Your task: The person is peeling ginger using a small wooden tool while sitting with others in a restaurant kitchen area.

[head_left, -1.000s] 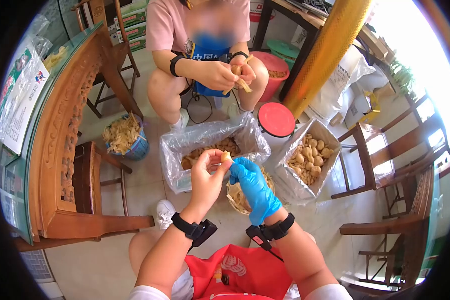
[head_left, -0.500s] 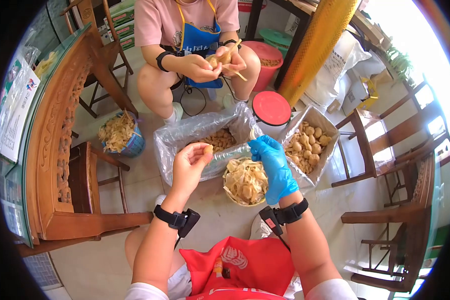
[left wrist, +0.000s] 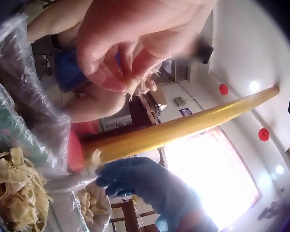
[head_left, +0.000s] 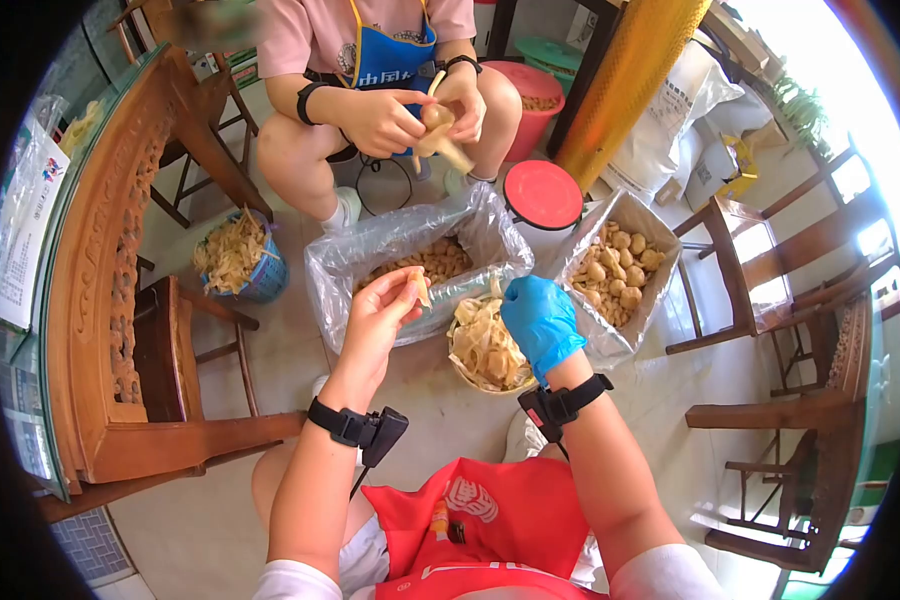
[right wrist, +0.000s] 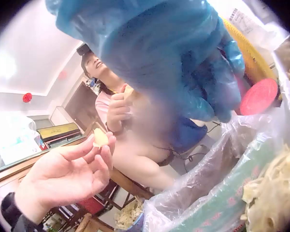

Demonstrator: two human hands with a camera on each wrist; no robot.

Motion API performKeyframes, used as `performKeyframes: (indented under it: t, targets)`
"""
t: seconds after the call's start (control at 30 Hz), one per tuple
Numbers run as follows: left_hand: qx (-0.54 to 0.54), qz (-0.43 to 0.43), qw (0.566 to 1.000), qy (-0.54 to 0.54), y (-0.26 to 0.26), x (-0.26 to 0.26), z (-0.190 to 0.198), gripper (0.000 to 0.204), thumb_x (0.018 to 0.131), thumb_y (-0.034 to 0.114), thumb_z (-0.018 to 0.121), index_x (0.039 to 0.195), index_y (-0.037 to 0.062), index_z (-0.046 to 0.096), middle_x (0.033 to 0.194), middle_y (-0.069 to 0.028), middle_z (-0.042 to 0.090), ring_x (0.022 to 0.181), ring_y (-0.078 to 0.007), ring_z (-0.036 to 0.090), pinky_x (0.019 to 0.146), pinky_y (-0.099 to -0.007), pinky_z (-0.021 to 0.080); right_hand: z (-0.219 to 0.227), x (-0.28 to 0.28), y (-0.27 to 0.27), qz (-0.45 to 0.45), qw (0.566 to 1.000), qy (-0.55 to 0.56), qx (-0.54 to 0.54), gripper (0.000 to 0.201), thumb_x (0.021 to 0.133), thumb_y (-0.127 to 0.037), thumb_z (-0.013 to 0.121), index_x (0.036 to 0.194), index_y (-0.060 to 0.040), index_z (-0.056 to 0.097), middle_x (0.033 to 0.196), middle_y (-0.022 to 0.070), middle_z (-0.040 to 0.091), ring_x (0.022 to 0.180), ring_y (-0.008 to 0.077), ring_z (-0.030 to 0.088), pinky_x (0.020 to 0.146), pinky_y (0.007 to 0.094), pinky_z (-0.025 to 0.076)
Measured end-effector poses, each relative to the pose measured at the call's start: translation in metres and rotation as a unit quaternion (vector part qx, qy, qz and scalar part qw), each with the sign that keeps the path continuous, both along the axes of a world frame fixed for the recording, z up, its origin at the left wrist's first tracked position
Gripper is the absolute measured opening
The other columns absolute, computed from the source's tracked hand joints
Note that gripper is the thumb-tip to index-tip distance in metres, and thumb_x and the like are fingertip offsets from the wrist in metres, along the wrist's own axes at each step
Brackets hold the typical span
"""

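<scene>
My bare left hand [head_left: 368, 318] pinches a small pale-yellow vegetable piece [right wrist: 100, 138] between thumb and fingertips, over the near left side of the plastic-lined box [head_left: 320, 262]. In a blue glove, my right hand [head_left: 542, 322] is curled above the far right side of a basket heaped with pale peel strips [head_left: 490, 348]. A pale scrap of peel [left wrist: 95, 157] shows at the gloved fingertips in the left wrist view. Across from me, another person's hands [head_left: 385, 120] hold a round, pale vegetable [head_left: 436, 118] with a strip hanging from it.
Round pale vegetables [head_left: 620, 270] fill a second lined box at the right. Between the boxes stands a bucket with a red lid [head_left: 543, 195]. A blue bin [head_left: 267, 280] of peelings sits at the left, near a carved wooden bench [head_left: 130, 260]. Wooden chairs [head_left: 730, 265] stand at the right.
My hands, together at the piece a second ago, have drawn apart. The left moved left with the piece; the right moved right, carrying a scrap over the basket.
</scene>
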State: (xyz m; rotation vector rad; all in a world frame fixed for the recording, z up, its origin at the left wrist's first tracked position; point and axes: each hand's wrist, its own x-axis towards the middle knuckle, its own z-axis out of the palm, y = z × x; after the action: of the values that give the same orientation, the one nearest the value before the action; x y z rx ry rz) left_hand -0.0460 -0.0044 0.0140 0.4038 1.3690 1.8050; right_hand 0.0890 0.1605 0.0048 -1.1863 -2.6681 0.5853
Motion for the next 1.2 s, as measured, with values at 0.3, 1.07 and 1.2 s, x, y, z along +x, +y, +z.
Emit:
performKeyframes:
  t: [0.3,1.07,1.2]
  targets:
    - [0.007,0.018,1.0,-0.006,0.006,0.002,-0.008,0.025,0.09,0.015,0.06,0.111,0.0022,0.057,0.102,-0.0054,0.063,0.091,-0.0113,0.059,0.082,-0.0241,0.048,0.016,0.008,-0.002,0.01,0.997,-0.075,0.025,0.019,0.075,-0.022,0.067,0.084,-0.0051,0.067,0.085,0.0162,0.067,0.083,0.0332,0.065,0.071,0.0406,0.052]
    - [-0.236,0.057,0.968,0.056,0.039,-0.009,-0.099,0.056,0.09,0.04,0.057,0.13,0.0051,0.039,0.131,-0.0108,0.044,0.115,-0.0265,0.048,0.091,-0.0406,0.041,0.012,0.088,0.047,0.064,0.986,-0.052,-0.146,0.041,0.082,-0.039,0.055,0.095,-0.0018,0.067,0.099,0.0208,0.064,0.094,0.0374,0.061,0.083,0.0434,0.048]
    - [-0.215,0.028,0.965,0.147,0.024,-0.004,-0.061,0.043,0.09,0.035,0.058,0.122,0.0063,0.05,0.121,-0.007,0.053,0.104,-0.0164,0.054,0.087,-0.032,0.043,0.006,0.091,0.052,0.076,0.984,-0.051,-0.155,0.041,0.082,-0.039,0.055,0.096,-0.0016,0.067,0.1,0.0211,0.064,0.095,0.0373,0.06,0.084,0.0432,0.048]
